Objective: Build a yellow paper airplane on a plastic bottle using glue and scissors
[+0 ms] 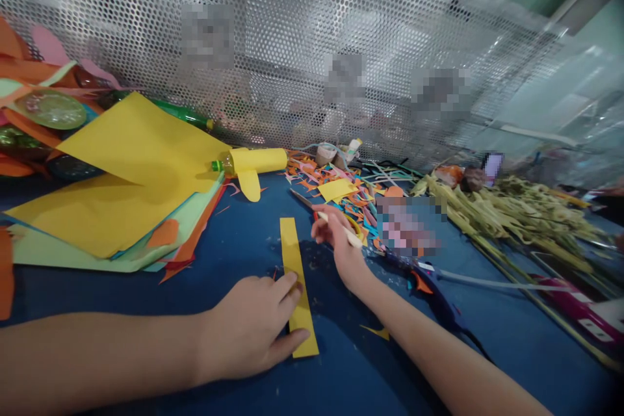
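Observation:
A narrow yellow paper strip (287, 240) lies lengthwise on the blue table. My left hand (253, 322) rests on its nearer half, fingertips and thumb apart and pressing on the paper. Just right of the strip's far end, my right hand (341, 244) is closed around a slim white pencil-like stick (351, 238). A dark, pointed blade-like piece (301, 198) shows beyond those fingers; whether it belongs to the stick I cannot tell. Behind the strip lies a bottle wrapped in yellow paper (266, 160), with a green cap and a rounded yellow flap.
Large coloured paper sheets (112, 208) spread at left. Paper scraps (341, 190) heap behind my right hand. A blue glue gun (441, 299) with a cord lies at right, near dried husks (478, 214). A perforated metal screen (292, 32) stands behind the table.

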`<action>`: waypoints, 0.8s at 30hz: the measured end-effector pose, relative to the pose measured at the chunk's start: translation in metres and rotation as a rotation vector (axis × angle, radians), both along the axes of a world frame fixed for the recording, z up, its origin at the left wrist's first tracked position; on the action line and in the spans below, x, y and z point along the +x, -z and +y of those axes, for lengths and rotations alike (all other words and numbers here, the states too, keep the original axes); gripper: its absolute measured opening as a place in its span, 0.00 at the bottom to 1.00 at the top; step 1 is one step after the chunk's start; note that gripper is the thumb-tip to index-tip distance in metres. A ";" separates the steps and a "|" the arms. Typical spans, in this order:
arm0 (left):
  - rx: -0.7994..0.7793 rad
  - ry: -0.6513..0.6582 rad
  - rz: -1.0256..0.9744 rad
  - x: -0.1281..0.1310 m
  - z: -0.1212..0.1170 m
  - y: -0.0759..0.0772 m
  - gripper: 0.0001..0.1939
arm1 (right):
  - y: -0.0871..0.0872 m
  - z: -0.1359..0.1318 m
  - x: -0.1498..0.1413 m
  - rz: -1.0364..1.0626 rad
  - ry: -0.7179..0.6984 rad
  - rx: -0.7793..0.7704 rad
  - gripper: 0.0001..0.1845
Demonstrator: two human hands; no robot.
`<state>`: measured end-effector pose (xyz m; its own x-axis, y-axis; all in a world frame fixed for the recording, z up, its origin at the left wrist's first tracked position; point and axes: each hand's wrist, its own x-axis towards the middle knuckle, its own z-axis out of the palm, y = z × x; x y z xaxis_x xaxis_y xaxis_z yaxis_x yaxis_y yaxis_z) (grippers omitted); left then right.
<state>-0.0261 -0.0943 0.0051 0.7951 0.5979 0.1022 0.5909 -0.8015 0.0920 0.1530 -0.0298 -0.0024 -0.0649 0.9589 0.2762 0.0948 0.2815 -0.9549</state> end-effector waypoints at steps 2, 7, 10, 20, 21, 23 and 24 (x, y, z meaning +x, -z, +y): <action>0.015 -0.009 0.011 0.000 -0.002 0.002 0.25 | -0.001 -0.004 -0.001 -0.014 -0.095 -0.027 0.08; 0.021 -0.050 0.001 0.000 -0.004 0.006 0.27 | 0.004 -0.006 -0.003 -0.126 -0.244 -0.134 0.12; 0.053 -0.053 0.014 0.001 -0.005 0.007 0.27 | 0.006 -0.003 -0.004 -0.129 -0.221 -0.159 0.12; 0.090 -0.027 0.063 0.002 -0.007 0.010 0.28 | 0.006 -0.001 -0.007 -0.213 -0.189 -0.190 0.14; 0.088 -0.027 0.069 0.002 -0.007 0.010 0.28 | 0.007 0.000 -0.007 -0.217 -0.192 -0.195 0.13; 0.084 -0.027 0.073 0.003 -0.007 0.010 0.28 | 0.007 0.000 -0.007 -0.217 -0.207 -0.199 0.13; 0.084 -0.025 0.070 0.003 -0.006 0.010 0.28 | 0.007 0.000 -0.007 -0.218 -0.216 -0.199 0.13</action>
<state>-0.0231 -0.1007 -0.0047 0.7867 0.6096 0.0975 0.6138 -0.7893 -0.0166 0.1458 -0.0297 -0.0097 -0.3086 0.9502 0.0433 0.2609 0.1283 -0.9568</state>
